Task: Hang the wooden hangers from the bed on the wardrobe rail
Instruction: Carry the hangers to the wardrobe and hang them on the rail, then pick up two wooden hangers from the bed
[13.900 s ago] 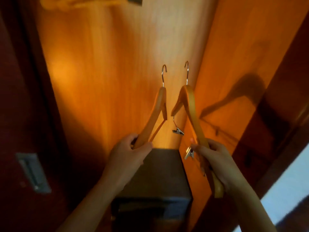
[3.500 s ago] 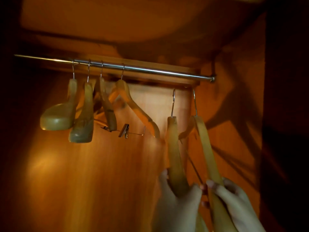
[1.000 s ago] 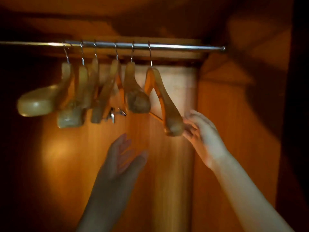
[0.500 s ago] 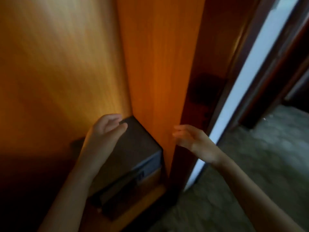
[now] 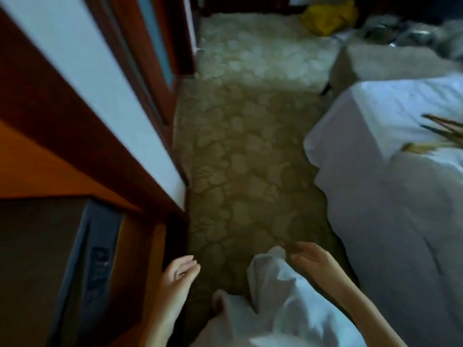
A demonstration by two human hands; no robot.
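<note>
Several wooden hangers [image 5: 441, 136] lie on the white bed [image 5: 390, 171] at the right edge, partly cut off by the frame. My left hand [image 5: 179, 274] hangs low by the wardrobe's front corner, fingers relaxed and holding nothing. My right hand [image 5: 315, 259] is out in front of my legs over the carpet, fingers loosely extended and empty. The wardrobe rail is out of view. The picture is blurred.
The orange wooden wardrobe side [image 5: 50, 151] and a dark safe box [image 5: 62, 259] fill the left. A patterned carpet aisle [image 5: 240, 151] runs between wardrobe and bed. A yellow bag [image 5: 328, 17] and a grey stool [image 5: 375, 63] sit at the far end.
Both hands let go of the hangers on the rail and dropped. My view swung down and right, away from the wardrobe toward the carpet and bed.
</note>
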